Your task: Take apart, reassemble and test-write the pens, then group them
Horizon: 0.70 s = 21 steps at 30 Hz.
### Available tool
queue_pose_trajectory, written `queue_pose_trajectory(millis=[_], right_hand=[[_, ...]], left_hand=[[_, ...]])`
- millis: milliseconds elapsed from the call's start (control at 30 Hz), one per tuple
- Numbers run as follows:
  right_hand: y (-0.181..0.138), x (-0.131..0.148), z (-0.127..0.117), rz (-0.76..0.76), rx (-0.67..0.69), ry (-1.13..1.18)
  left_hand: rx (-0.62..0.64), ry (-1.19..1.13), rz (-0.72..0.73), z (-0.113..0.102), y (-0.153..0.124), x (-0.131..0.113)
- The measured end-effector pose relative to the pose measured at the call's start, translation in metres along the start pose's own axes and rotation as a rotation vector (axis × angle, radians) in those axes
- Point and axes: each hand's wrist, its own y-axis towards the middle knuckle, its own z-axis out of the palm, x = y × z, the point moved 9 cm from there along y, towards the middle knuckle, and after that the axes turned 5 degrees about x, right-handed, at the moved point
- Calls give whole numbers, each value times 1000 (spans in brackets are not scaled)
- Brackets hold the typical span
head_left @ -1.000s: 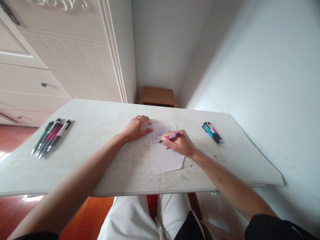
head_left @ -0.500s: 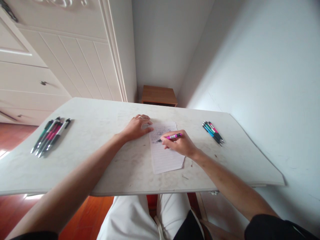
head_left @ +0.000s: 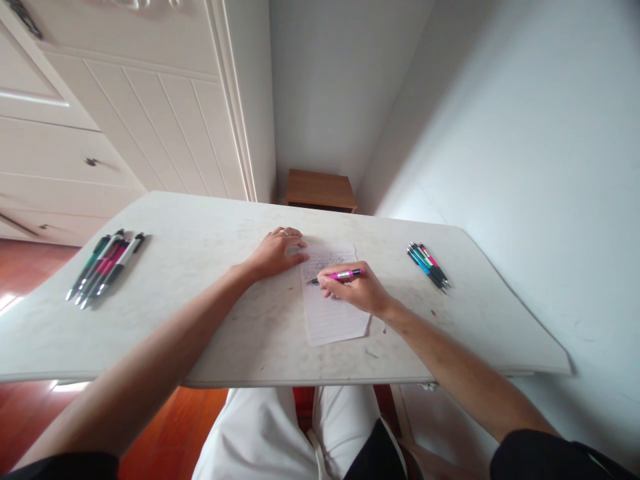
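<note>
A sheet of lined paper (head_left: 336,323) with a torn right edge lies on the white table (head_left: 235,353); dark handwriting and scribbles cover its upper part. My right hand (head_left: 363,290) grips a purple pen (head_left: 345,275), its dark tip at the paper's left side, just under the marks. The fingers are closed around the barrel, and the hand rests over the sheet. My left hand (head_left: 277,255), with a ring on one finger, lies flat with fingers spread, its fingertips at the paper's upper left edge.
Several pens (head_left: 105,267) lie side by side at the table's left. Another bunch of pens (head_left: 427,265) lies to the right. Beyond the table stand a white cabinet (head_left: 150,127) on the left and a small wooden stand (head_left: 321,189). A wall (head_left: 540,167) borders the right side.
The pen tip and my right hand have shifted slightly left across the paper. My left hand keeps its place on the sheet's edge. The whole view has moved a little.
</note>
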Motion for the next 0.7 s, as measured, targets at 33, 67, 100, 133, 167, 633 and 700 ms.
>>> queue_pose_trajectory(millis=[33, 67, 100, 133, 167, 633, 700], right_hand=[[0, 1, -1, -3, -8, -15], [0, 1, -2, -6, -22, -32], [0, 2, -4, -8, -29, -40], [0, 2, -4, -7, -20, -37], [0, 2, -3, -5, -5, -28], [0, 2, -5, 11, -19, -8], [0, 1, -6, 14, -32, -13]], left_hand=[[0, -1, -1, 0, 0, 0], [-1, -3, -1, 0, 0, 0], [-2, -6, 0, 0, 0, 0], [-4, -8, 0, 0, 0, 0], [-5, -11, 1, 0, 0, 0], [-7, -11, -3, 0, -1, 1], [-10, -14, 0, 0, -1, 1]])
